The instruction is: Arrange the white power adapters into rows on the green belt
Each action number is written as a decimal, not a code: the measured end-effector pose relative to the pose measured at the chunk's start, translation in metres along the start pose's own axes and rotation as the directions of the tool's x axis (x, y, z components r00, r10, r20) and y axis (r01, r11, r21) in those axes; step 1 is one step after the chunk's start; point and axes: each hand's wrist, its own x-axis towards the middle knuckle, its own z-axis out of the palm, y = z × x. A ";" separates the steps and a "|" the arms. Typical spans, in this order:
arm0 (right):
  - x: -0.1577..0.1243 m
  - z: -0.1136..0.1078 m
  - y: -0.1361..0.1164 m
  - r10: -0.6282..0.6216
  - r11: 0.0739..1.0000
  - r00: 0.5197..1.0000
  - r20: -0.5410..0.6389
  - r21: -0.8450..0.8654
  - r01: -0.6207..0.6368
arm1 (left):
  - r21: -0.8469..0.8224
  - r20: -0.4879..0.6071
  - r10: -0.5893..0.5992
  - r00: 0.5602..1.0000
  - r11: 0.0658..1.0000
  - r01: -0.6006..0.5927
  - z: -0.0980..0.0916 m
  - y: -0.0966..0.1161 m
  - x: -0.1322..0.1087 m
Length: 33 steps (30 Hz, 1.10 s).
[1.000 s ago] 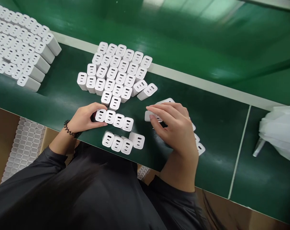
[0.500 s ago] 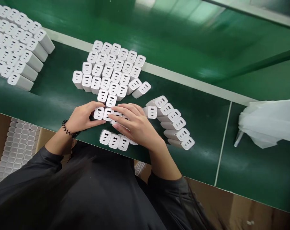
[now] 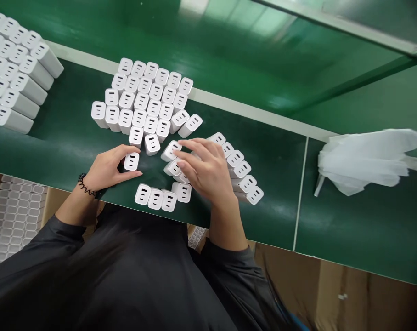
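My left hand, a black coiled band on its wrist, holds a white charger block between thumb and fingers. My right hand grips another white block at its right end with the fingertips. Two more blocks lie under and beside those fingers, partly hidden. Beyond my hands several white blocks stand packed in rows, slots facing up. A short row of blocks sits near the table's front edge. To the right, a slanting line of blocks is partly covered by my right hand.
A larger group of white blocks stands at the far left of the green table. A translucent plastic bag lies at the right. Boxes of white pieces are below the table's front edge.
My right hand has moved away from my left hand, to the right, and now grips a block there. The row between my hands has come apart. The whole view has shifted slightly.
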 end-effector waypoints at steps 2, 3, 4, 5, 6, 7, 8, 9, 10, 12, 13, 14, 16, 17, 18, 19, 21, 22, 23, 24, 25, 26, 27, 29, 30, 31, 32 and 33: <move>-0.001 0.003 0.006 0.078 0.994 0.996 -0.040 -0.070 -0.081 | -0.001 -0.001 0.004 1.000 1.000 -0.004 0.000 0.000 0.000; -0.001 0.003 0.008 0.110 0.989 0.992 -0.060 -0.097 -0.115 | 0.000 0.000 0.003 1.000 1.000 -0.003 -0.001 0.000 0.000; -0.002 0.003 0.010 0.133 0.983 0.987 -0.087 -0.113 -0.142 | 0.001 0.000 0.003 1.000 1.000 -0.003 -0.001 0.000 0.000; -0.002 0.001 0.011 0.146 0.981 0.982 -0.116 -0.114 -0.159 | 0.003 0.000 0.002 1.000 1.000 -0.002 -0.001 0.000 0.001; -0.003 -0.002 0.012 0.150 0.981 0.978 -0.144 -0.101 -0.165 | 0.006 0.000 0.004 1.000 1.000 -0.004 -0.002 0.001 0.001; -0.005 -0.005 0.012 0.146 0.985 0.976 -0.163 -0.070 -0.159 | 0.008 0.002 0.007 1.000 1.000 -0.007 -0.002 0.001 0.001; -0.006 -0.010 0.011 0.133 0.990 0.977 -0.166 -0.025 -0.139 | 0.009 0.005 0.010 1.000 1.000 -0.010 -0.002 0.001 0.001; -0.008 -0.014 0.010 0.111 0.994 0.982 -0.150 0.027 -0.108 | 0.008 0.008 0.011 1.000 1.000 -0.011 -0.003 0.001 0.001; -0.010 -0.017 0.009 0.079 0.995 0.990 -0.117 0.072 -0.071 | 0.006 0.012 0.013 1.000 1.000 -0.013 -0.003 0.002 0.001; -0.014 -0.021 0.008 0.017 0.993 1.000 -0.018 0.119 -0.015 | 0.001 0.016 0.014 1.000 1.000 -0.014 -0.003 0.002 0.001; -0.015 -0.022 0.007 -0.003 0.992 1.000 0.031 0.124 -0.001 | 0.000 0.017 0.014 1.000 1.000 -0.014 -0.003 0.002 0.001; -0.016 -0.021 0.007 -0.015 0.992 0.998 0.068 0.124 0.007 | -0.002 0.019 0.015 1.000 1.000 -0.015 -0.003 0.002 0.001; -0.016 -0.017 0.007 -0.031 0.990 0.994 0.104 0.139 0.016 | -0.004 0.019 0.021 1.000 1.000 -0.021 -0.003 0.003 0.002; -0.015 -0.015 0.007 -0.041 0.987 0.994 0.105 0.156 0.025 | -0.007 0.021 0.025 0.999 1.000 -0.025 -0.002 0.003 0.002; -0.014 -0.012 0.006 -0.056 0.985 0.993 0.100 0.171 0.038 | -0.010 0.023 0.030 0.999 1.000 -0.030 -0.002 0.003 0.002; -0.013 -0.009 0.005 -0.073 0.982 0.993 0.094 0.181 0.055 | -0.013 0.027 0.035 0.999 0.999 -0.035 -0.002 0.003 0.003; -0.009 -0.004 0.001 -0.118 0.976 0.989 0.085 0.194 0.100 | -0.017 0.033 0.043 0.999 0.999 -0.043 -0.001 0.003 0.003; -0.007 -0.002 -0.002 -0.140 0.973 0.987 0.081 0.198 0.122 | -0.018 0.035 0.047 0.998 0.999 -0.046 0.000 0.003 0.003; -0.005 0.001 -0.005 -0.161 0.969 0.984 0.077 0.203 0.143 | -0.017 0.034 0.053 0.998 0.998 -0.052 0.000 0.003 0.003; -0.003 0.004 -0.008 -0.177 0.965 0.982 0.072 0.209 0.159 | -0.016 0.032 0.063 0.998 0.998 -0.062 0.001 0.004 0.002; -0.001 0.006 -0.012 -0.186 0.962 0.980 0.067 0.214 0.168 | -0.014 0.026 0.072 0.997 0.997 -0.072 0.001 0.004 0.002; 0.000 0.008 -0.015 -0.187 0.961 0.980 0.062 0.220 0.169 | -0.010 0.018 0.084 0.996 0.996 -0.084 0.002 0.004 0.002; 0.002 0.010 -0.017 -0.185 0.959 0.981 0.058 0.231 0.167 | -0.005 0.010 0.098 0.995 0.995 -0.098 0.002 0.004 0.002; 0.003 0.012 -0.021 -0.185 0.948 0.981 0.052 0.274 0.164 | 0.006 0.000 0.125 0.992 0.992 -0.125 0.002 0.004 0.002; 0.003 0.012 -0.022 -0.186 0.938 0.981 0.051 0.305 0.162 | 0.010 -0.002 0.134 0.991 0.991 -0.134 0.003 0.004 0.002; 0.003 0.012 -0.022 -0.188 0.927 0.981 0.049 0.338 0.161 | 0.010 -0.001 0.142 0.990 0.990 -0.142 0.003 0.004 0.001; 0.003 0.012 -0.022 -0.187 0.915 0.981 0.049 0.371 0.156 | 0.007 -0.002 0.149 0.989 0.989 -0.149 0.003 0.003 0.001; 0.002 0.011 -0.022 -0.184 0.904 0.982 0.048 0.399 0.150 | 0.002 -0.005 0.155 0.988 0.988 -0.155 0.003 0.003 0.001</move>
